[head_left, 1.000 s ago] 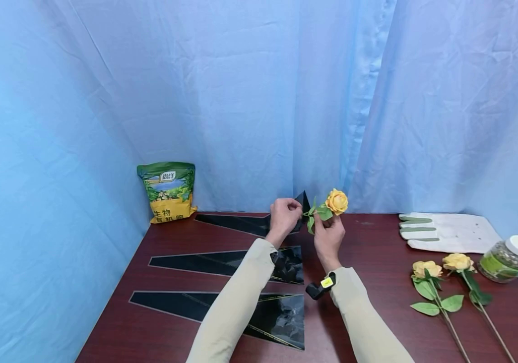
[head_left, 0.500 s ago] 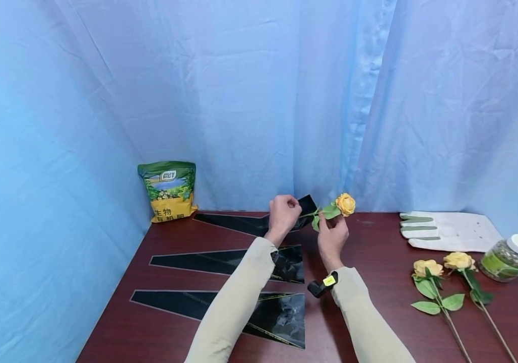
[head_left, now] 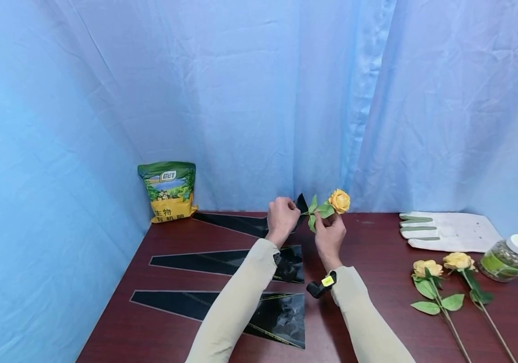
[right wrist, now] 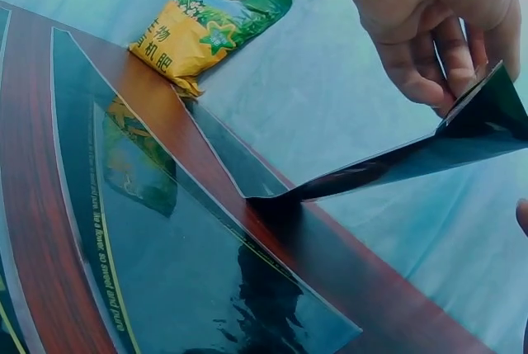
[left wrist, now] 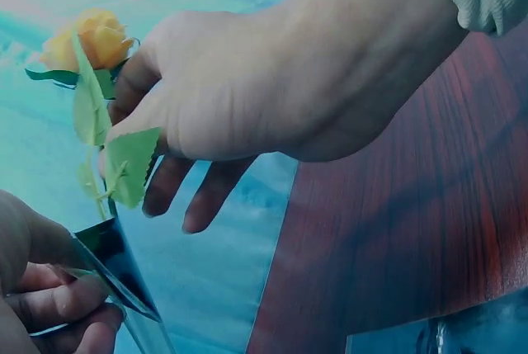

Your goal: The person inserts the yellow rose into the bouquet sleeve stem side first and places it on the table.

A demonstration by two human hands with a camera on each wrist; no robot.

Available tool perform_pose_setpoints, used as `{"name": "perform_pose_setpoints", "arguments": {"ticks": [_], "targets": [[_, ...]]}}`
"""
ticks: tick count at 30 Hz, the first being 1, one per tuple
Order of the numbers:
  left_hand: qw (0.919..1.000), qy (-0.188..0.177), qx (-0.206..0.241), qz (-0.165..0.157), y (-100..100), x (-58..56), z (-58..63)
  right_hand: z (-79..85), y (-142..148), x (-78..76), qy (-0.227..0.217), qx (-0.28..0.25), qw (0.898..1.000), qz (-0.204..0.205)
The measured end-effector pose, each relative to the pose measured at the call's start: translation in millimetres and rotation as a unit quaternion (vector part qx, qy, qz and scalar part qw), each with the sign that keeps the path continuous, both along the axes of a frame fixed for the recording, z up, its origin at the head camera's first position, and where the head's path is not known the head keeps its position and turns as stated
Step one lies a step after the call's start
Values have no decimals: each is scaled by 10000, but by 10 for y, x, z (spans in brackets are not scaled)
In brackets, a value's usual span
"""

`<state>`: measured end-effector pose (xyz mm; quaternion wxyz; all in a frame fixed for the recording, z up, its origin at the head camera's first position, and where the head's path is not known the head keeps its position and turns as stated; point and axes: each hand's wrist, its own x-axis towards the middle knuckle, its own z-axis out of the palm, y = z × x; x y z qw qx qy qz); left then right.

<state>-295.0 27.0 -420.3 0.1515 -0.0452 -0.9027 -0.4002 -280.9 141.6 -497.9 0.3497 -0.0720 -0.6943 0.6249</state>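
My left hand pinches the mouth edge of a black tapered flower sleeve, lifting that end while its narrow end lies on the table. In the right wrist view the same sleeve slants up to those fingers. My right hand holds a yellow rose by its leafy stem, just below the bloom. The left wrist view has the rose above the sleeve's mouth, its stem running down to the opening. Its lower stem is hidden. Two more black sleeves, a middle one and a near one, lie flat.
A green and yellow bag stands at the back left of the dark red table. At the right lie a pair of white gloves and two roses, beside a white-lidded jar. Blue curtains surround the table.
The rose in my right hand shifted right, then came back a little left toward the sleeve. The sleeve's mouth swung with it. My left hand kept its pinch nearly in place.
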Motion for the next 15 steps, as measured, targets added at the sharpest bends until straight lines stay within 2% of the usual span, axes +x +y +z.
{"name": "perform_pose_setpoints", "arguments": {"ticks": [6,15], "targets": [[9995,12,139,-276,16,11,5,35,-29,13,100,297,9994,140],[9972,190,407,-595,11,7,24,25,-26,-6,41,287,9991,301]]}}
